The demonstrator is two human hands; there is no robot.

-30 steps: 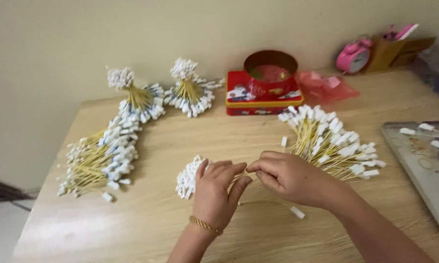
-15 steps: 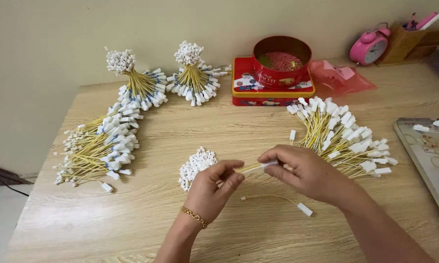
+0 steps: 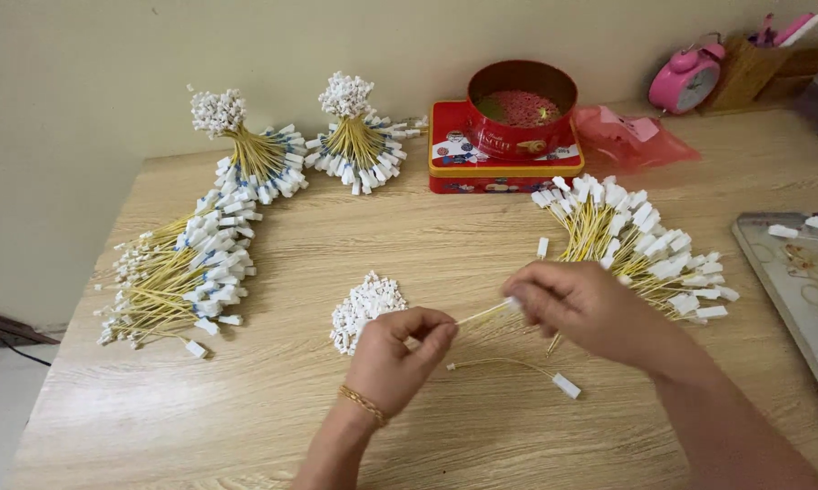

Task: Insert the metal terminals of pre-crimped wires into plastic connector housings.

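Near the middle of the wooden surface [image 3: 273,408], in front of the red tin [image 3: 509,136], the left hand [image 3: 393,358] and right hand [image 3: 583,307] now sit further apart than half a second ago, stretching one yellow wire [image 3: 482,314] taut between them. Fingers of each hand are pressed together, pinching an end of that wire. A small bundle of white connectors [image 3: 364,308] now shows fully just left of the left hand. Another loose wire with a white plug [image 3: 527,370] lies on the surface below the hands, as before. Right of the tin's front, the fanned pile of wires [image 3: 636,240] is unchanged.
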